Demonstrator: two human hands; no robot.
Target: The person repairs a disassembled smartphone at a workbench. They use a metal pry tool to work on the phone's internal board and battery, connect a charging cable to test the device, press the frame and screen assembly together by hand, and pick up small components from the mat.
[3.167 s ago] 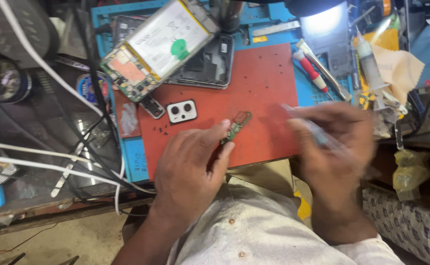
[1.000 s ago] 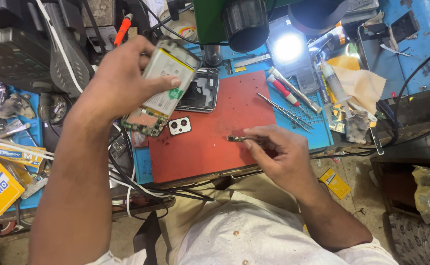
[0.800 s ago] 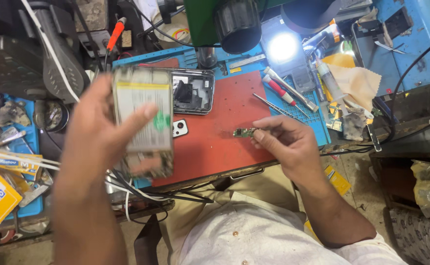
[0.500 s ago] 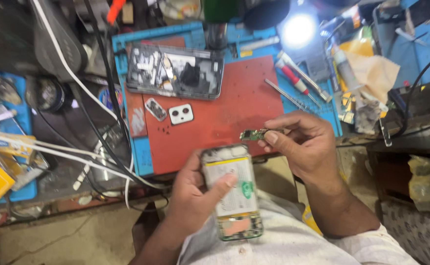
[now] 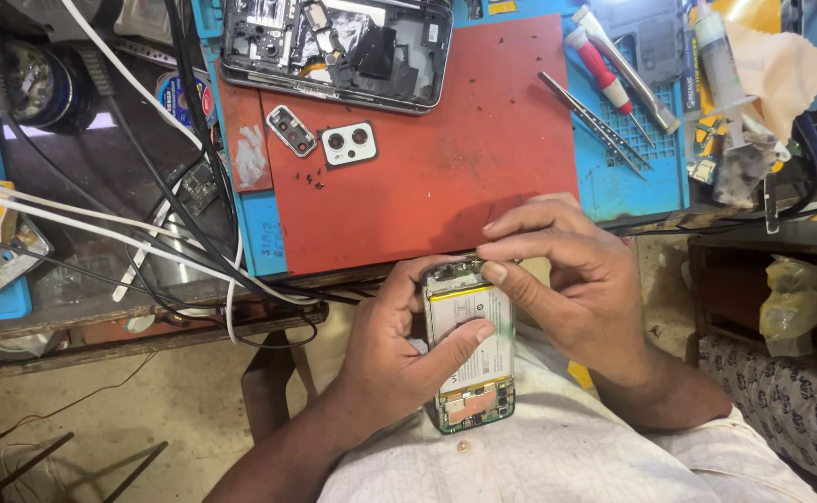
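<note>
Red mat (image 5: pixel 446 177) on worktop now vacated: opened phone (image 5: pixel 469 349) moved off it to lap. Left hand (image 5: pixel 399 345) fingers clamped on phone body. Right hand (image 5: pixel 581 279) fingers pinched together at phone's top edge; small board, previously held there, no longer discernible. Phone frame (image 5: pixel 334 47) stays at mat's far edge.

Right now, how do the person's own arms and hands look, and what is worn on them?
Both hands, left hand and right hand, are bare: no gloves, rings or watch show. The forearms are uncovered too. A pale, off-white shirt with a small button covers the body below them.
</note>
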